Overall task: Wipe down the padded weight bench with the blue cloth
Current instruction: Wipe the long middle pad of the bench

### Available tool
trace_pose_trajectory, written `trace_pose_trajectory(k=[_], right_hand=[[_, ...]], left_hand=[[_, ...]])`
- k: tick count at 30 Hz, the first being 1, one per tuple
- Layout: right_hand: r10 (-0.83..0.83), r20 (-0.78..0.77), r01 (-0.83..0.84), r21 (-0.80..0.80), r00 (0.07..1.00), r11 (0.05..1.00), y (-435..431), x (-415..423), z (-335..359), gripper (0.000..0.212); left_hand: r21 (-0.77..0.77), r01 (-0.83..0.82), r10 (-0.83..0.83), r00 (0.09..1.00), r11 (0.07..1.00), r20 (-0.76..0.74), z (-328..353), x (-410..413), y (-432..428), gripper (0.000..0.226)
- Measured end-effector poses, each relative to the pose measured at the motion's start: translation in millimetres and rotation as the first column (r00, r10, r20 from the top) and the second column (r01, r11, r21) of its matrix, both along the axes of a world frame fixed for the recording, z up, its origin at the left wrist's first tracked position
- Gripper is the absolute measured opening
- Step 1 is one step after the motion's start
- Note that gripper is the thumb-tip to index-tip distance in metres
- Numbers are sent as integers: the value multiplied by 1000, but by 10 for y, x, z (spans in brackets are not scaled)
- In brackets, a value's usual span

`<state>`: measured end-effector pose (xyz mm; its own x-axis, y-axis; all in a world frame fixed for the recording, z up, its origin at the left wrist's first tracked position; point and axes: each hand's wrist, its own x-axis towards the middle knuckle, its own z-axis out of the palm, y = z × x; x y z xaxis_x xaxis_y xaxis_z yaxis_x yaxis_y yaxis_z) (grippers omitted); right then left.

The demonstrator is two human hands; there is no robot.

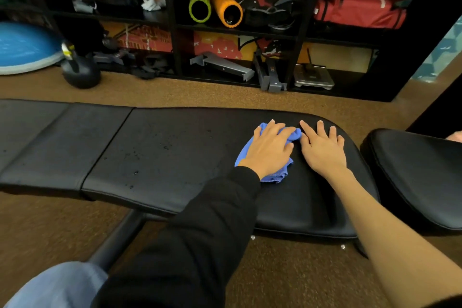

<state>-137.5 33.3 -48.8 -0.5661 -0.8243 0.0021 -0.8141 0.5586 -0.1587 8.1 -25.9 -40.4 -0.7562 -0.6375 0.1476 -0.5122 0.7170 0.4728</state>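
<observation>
The black padded weight bench (175, 147) runs across the view, with small wet spots on its middle pad. A crumpled blue cloth (275, 177) lies near the pad's right end. My left hand (270, 150), in a black sleeve, presses down on top of the cloth and covers most of it. Just to the right, my right hand (323, 150) lies flat on the bare pad with fingers spread and holds nothing; its index finger is at the cloth's edge.
A separate black seat pad (412, 170) sits to the right across a narrow gap. Behind the bench are brown carpet, a black kettlebell (80, 70), a blue balance dome (22, 47) and black shelves with foam rollers (215, 7). My knee (57, 285) is at lower left.
</observation>
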Motion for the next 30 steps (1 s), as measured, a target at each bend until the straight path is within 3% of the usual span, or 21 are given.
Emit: trace_pose_trajectory(k=[2, 4, 9, 12, 17, 20, 25, 30], right_hand=[[-21, 55, 20, 12, 998, 1000, -34, -11, 46, 50], [-86, 172, 85, 11, 981, 996, -97, 20, 171, 50], [-166, 355, 262, -239, 920, 935, -241, 617, 455, 46], [-172, 387, 245, -147, 906, 958, -366, 1086, 425, 60], [-170, 257, 203, -111, 951, 973, -484, 1379, 100, 81], [-110, 184, 147, -204, 977, 968, -506, 1193, 38, 79], [-43, 321, 120, -226, 946, 967, -681, 619, 77, 72], [-54, 281, 122, -234, 958, 965, -1025, 465, 112, 47]], left_hand=[[69, 21, -18, 999, 997, -43, 82, 189, 17, 45], [46, -16, 18, 999, 999, -45, 149, 413, -5, 44], [8, -210, 211, 976, 978, -57, 226, 994, -127, 42], [-55, -306, 307, 952, 950, 5, 173, 1369, -200, 41], [-111, -439, 445, 895, 892, 29, -3, 1902, -319, 46], [-108, -459, 466, 883, 882, 52, -115, 2092, -361, 49], [-117, -445, 447, 894, 888, -4, -200, 2160, -347, 47], [-112, -472, 468, 882, 875, -55, -222, 2137, -346, 46]])
